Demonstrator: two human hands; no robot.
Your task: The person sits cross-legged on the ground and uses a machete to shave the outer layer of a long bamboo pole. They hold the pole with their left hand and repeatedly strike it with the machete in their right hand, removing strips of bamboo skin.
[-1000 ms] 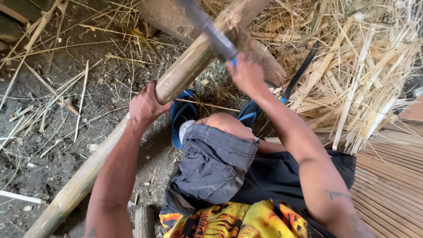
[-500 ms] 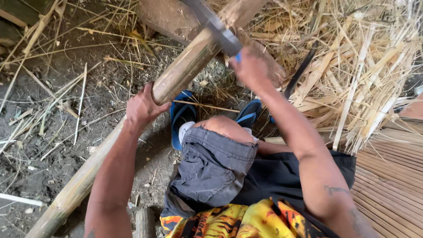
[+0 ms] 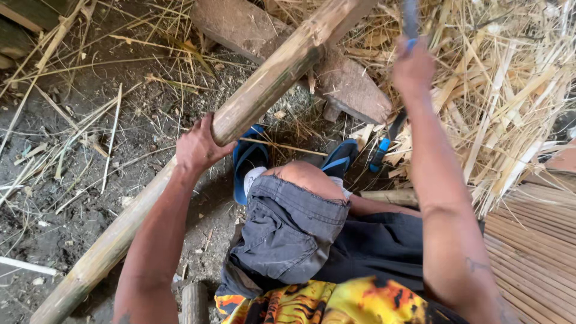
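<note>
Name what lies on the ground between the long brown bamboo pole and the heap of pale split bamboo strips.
In the head view, a flat brown wooden block lies between the long brown bamboo pole and the heap of pale split bamboo strips, with blue sandals nearer the person.

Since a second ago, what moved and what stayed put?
The right hand lifted the blade up and away from the bamboo pole; earlier the blade lay across the pole's upper end, now it points up past the picture's top edge. The left hand kept its grip around the pole, which stayed slanted over the wooden block. The blue sandals did not move.
</note>
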